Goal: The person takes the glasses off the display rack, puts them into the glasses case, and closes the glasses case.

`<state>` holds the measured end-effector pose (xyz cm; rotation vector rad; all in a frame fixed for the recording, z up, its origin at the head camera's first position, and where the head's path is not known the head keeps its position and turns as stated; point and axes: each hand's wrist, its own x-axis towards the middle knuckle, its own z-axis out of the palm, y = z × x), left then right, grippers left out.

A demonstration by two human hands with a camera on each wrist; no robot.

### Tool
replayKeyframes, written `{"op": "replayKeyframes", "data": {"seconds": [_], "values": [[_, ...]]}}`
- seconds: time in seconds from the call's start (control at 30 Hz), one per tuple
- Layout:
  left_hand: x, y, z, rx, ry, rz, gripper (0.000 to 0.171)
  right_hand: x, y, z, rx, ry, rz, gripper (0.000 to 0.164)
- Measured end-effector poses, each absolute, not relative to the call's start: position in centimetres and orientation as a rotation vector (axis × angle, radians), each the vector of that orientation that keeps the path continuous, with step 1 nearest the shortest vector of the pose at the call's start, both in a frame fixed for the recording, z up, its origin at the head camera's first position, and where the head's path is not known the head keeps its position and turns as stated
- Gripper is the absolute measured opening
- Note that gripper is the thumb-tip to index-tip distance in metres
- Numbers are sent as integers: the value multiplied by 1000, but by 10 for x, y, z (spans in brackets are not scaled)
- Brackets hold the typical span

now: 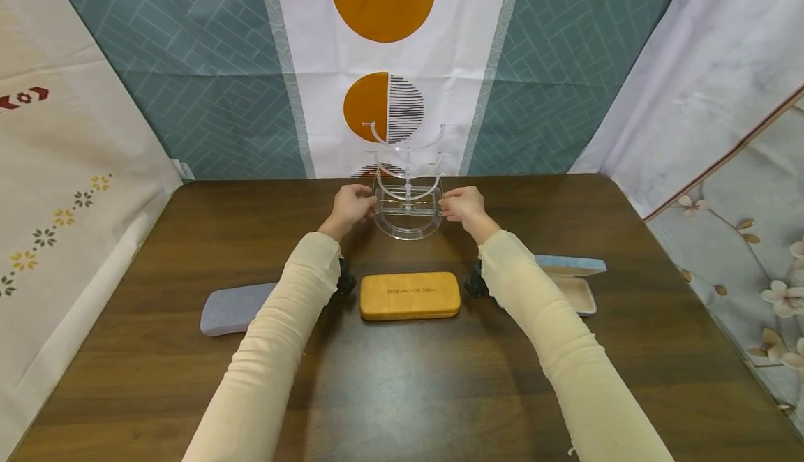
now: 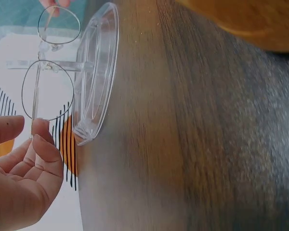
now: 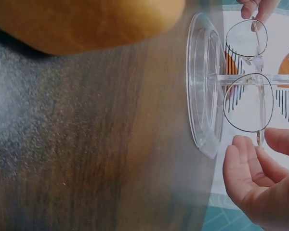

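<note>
Both hands reach forward in my head view, the left hand point(image 1: 354, 205) and the right hand point(image 1: 463, 205) at either side of a clear plastic stand point(image 1: 407, 234) with curved arms stacked one above another. Thin-rimmed glasses point(image 1: 396, 203) sit low on it, between the hands. Nearer me on the dark brown wood-grain surface point(image 1: 402, 392) are a yellow case point(image 1: 410, 296), closed and lettered; a grey-blue case point(image 1: 235, 308), partly behind my left sleeve point(image 1: 283, 350); and an open light-blue case point(image 1: 576, 294) with a cream lining, partly behind my right sleeve point(image 1: 565, 357). Beyond hangs a teal cloth point(image 1: 216, 64) whose white middle panel point(image 1: 314, 113) bears orange half-circles and black stripes; floral cloths hang at both sides.

My left wrist view, turned sideways, shows two round lenses in fine dark rims against the stand's post. Left thumb and fingertips lie loosely parted at one end of the frame; I cannot tell whether they pinch it.

My right wrist view shows the other end, right thumb and fingertips around it, partly spread; a grasp there is equally unclear.
</note>
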<state>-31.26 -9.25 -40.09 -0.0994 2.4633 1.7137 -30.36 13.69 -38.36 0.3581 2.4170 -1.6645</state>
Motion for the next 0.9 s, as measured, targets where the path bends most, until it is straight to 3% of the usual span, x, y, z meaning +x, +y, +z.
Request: {"op": "replayKeyframes", "data": {"seconds": [0.9], "values": [[-310, -85, -400, -146, 2468, 1796, 33, -307, 137, -384, 317, 2431, -1796, 28]]}}
